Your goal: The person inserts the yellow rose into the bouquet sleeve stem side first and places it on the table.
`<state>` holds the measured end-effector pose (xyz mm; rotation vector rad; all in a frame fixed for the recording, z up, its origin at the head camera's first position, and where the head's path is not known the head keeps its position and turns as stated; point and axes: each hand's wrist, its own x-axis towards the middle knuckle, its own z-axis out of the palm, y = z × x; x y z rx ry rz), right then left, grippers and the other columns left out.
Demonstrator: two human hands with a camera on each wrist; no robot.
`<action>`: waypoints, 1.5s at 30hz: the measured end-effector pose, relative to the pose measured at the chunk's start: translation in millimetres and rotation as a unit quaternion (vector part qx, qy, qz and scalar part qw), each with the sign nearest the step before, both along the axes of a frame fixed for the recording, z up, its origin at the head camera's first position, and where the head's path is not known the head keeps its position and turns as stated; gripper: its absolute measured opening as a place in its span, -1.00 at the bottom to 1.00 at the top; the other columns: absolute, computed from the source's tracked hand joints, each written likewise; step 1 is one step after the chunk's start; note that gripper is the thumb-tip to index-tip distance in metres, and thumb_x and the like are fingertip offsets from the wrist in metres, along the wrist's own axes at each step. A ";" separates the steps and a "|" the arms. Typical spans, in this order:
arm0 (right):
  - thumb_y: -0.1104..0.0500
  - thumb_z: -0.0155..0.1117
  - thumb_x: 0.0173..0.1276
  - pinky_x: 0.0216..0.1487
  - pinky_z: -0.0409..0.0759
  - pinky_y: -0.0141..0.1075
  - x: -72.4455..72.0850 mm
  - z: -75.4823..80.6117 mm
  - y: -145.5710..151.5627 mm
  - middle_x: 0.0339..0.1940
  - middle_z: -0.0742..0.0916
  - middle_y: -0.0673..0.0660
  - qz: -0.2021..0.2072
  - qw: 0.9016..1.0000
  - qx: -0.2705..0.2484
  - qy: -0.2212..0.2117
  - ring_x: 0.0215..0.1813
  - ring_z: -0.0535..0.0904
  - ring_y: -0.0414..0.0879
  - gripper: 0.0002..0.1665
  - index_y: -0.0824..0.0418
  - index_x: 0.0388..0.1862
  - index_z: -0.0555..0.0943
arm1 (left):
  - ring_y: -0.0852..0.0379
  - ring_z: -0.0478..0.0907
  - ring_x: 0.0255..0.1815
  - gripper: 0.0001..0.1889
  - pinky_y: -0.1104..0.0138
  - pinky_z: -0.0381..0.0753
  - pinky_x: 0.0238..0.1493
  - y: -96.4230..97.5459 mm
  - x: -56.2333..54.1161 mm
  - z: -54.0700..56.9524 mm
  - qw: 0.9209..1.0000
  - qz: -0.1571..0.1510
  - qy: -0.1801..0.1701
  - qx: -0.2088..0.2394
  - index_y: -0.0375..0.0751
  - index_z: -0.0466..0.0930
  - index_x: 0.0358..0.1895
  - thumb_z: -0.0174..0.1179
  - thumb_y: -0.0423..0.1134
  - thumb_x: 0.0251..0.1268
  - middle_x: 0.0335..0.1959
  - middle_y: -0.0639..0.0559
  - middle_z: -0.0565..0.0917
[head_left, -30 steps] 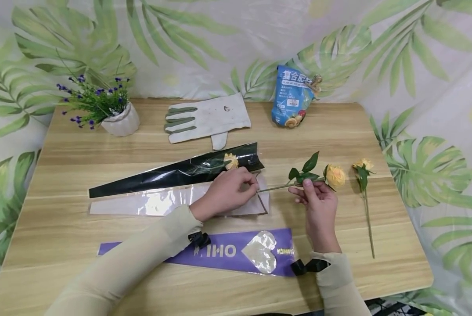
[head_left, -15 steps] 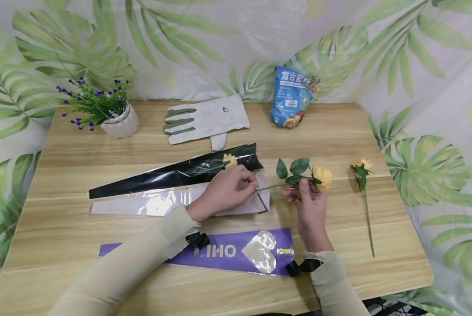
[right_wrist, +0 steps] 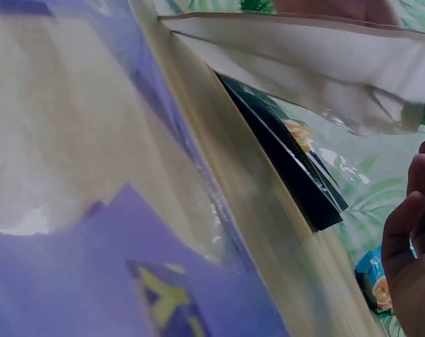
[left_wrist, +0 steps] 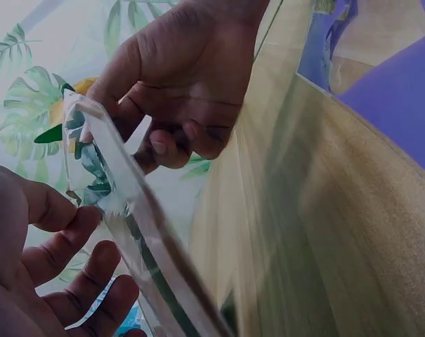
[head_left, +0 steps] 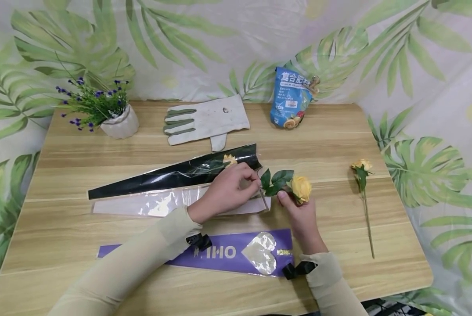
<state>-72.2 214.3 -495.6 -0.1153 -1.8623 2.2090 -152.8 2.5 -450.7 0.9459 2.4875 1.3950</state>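
Note:
In the head view my left hand [head_left: 232,189] pinches the open mouth of a clear-fronted white flower sleeve [head_left: 141,203], which lies on the table. My right hand [head_left: 304,221] holds a yellow rose [head_left: 301,188] just under its bloom. The rose's stem runs into the sleeve, and its green leaves [head_left: 276,181] are at the mouth. Seen from the left wrist, thumb and forefinger grip the sleeve's edge [left_wrist: 163,246], with leaves showing through the clear film. Just behind lies a black sleeve [head_left: 172,173] with another yellow rose [head_left: 229,159] inside.
A purple sleeve [head_left: 228,253] with a heart window lies in front. To the right is a loose yellow rose [head_left: 362,171]. Along the back stand a potted purple-flowered plant [head_left: 120,123], a work glove [head_left: 210,119] and a blue fertilizer bag [head_left: 291,98].
My right hand has moved left with the rose, sliding its stem into the white sleeve until the leaves reach the mouth. The left hand stays at the sleeve's edge.

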 end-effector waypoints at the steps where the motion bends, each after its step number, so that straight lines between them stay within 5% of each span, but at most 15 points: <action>1: 0.42 0.40 0.28 -0.07 0.60 -0.30 0.5 0.0 -0.5 -0.24 0.72 0.04 0.002 1.000 0.011 -0.004 -0.17 0.63 -0.12 -0.71 0.14 -0.09 0.67 | 0.06 0.55 -0.18 -0.85 0.25 0.46 -0.12 -0.2 0.4 0.5 1.000 -0.001 0.001 0.001 0.01 0.72 -0.31 0.19 -0.15 0.42 -0.26 0.23 0.57; 6: -0.04 0.51 0.30 -0.04 0.58 -0.31 1.0 -0.7 0.7 -0.17 0.74 -0.01 0.047 0.998 0.030 0.018 -0.10 0.63 -0.15 -0.67 0.03 -0.03 0.69 | 0.11 0.54 -0.19 -0.85 0.25 0.46 -0.11 -0.7 1.4 2.7 1.000 -0.001 0.013 0.001 0.02 0.72 -0.30 0.18 -0.14 0.43 -0.26 0.25 0.57; 9: -0.37 0.15 0.44 -0.08 0.52 -0.24 0.2 -0.4 4.5 -0.10 0.74 0.00 0.120 0.991 -0.018 0.064 -0.08 0.60 -0.10 -0.44 0.01 0.06 0.67 | 0.17 0.52 -0.18 -0.85 0.26 0.47 -0.10 -1.1 1.6 3.7 1.000 0.003 0.015 -0.005 0.03 0.72 -0.30 0.18 -0.14 0.42 -0.26 0.26 0.57; 12: -0.37 -0.26 0.60 -0.08 0.47 -0.17 -0.6 2.1 9.1 0.00 0.72 0.03 0.183 0.978 -0.063 0.081 -0.02 0.58 -0.02 -0.33 0.00 0.18 0.62 | 0.16 0.52 -0.18 -0.85 0.25 0.46 -0.09 -2.0 2.0 4.8 1.000 0.004 0.016 -0.010 0.03 0.72 -0.31 0.18 -0.15 0.42 -0.26 0.26 0.56; 15: -0.25 -0.39 0.67 -0.04 0.47 -0.16 -0.3 6.1 12.9 0.01 0.70 0.00 0.204 0.976 -0.051 0.063 -0.03 0.57 -0.03 -0.38 -0.03 0.20 0.59 | 0.10 0.52 -0.16 -0.85 0.23 0.43 -0.06 -2.7 3.4 6.7 1.000 -0.005 0.018 -0.010 0.05 0.72 -0.31 0.18 -0.15 0.42 -0.26 0.27 0.56; 19: -0.13 -0.30 0.70 0.15 0.41 -0.29 1.9 10.4 18.5 0.08 0.67 -0.13 0.206 0.978 0.002 0.019 0.11 0.54 -0.19 -0.54 -0.08 0.21 0.55 | 0.04 0.50 -0.16 -0.85 0.21 0.40 -0.06 -2.8 6.2 10.5 0.999 -0.017 0.027 -0.011 0.06 0.72 -0.32 0.18 -0.14 0.41 -0.25 0.26 0.55; 25: 0.28 -0.19 0.64 0.28 0.41 -0.28 -3.4 11.6 26.3 0.21 0.65 0.04 0.220 0.963 0.150 0.037 0.26 0.52 -0.12 -0.56 0.40 0.20 0.60 | 0.11 0.47 -0.18 -0.87 0.24 0.40 -0.09 -2.4 9.1 14.9 0.999 -0.016 0.035 -0.008 0.08 0.72 -0.34 0.20 -0.13 0.36 -0.26 0.29 0.55; 29: 0.43 0.11 0.51 0.10 0.53 -0.23 -7.5 12.4 20.9 0.18 0.66 0.18 0.188 0.951 0.241 0.034 0.17 0.56 -0.03 -0.69 0.38 0.14 0.64 | 0.12 0.47 -0.17 -0.85 0.23 0.40 -0.07 -1.1 11.5 16.7 0.999 -0.025 0.037 -0.012 0.07 0.74 -0.32 0.19 -0.11 0.38 -0.25 0.27 0.56; 35: 0.55 0.35 0.27 -0.33 0.47 -0.34 -1.9 37.0 -7.2 -0.25 0.69 0.28 0.083 0.961 0.257 0.057 -0.34 0.50 0.02 -0.84 0.46 -0.18 0.65 | 0.11 0.47 -0.16 -0.85 0.24 0.40 -0.07 1.1 11.8 17.3 0.999 -0.021 0.044 -0.016 0.06 0.73 -0.31 0.19 -0.12 0.39 -0.25 0.27 0.55; 39: 0.51 0.32 0.34 -0.37 0.43 -0.35 0.4 31.1 -9.8 -0.32 0.75 0.24 0.056 0.959 0.267 0.077 -0.43 0.49 0.02 -0.85 0.39 -0.16 0.73 | 0.13 0.46 -0.16 -0.84 0.24 0.40 -0.08 1.8 11.5 18.3 0.999 -0.015 0.046 -0.017 0.05 0.74 -0.30 0.20 -0.10 0.40 -0.24 0.26 0.56; 45: -0.08 -0.09 0.68 -0.05 0.55 -0.29 5.0 22.3 -0.1 0.09 0.74 0.12 0.146 0.939 0.300 0.082 -0.10 0.62 0.04 -0.45 0.28 0.26 0.61 | 0.18 0.44 -0.14 -0.83 0.24 0.41 -0.08 3.6 12.6 18.4 0.998 -0.008 0.062 -0.024 0.02 0.76 -0.27 0.20 -0.10 0.42 -0.22 0.24 0.57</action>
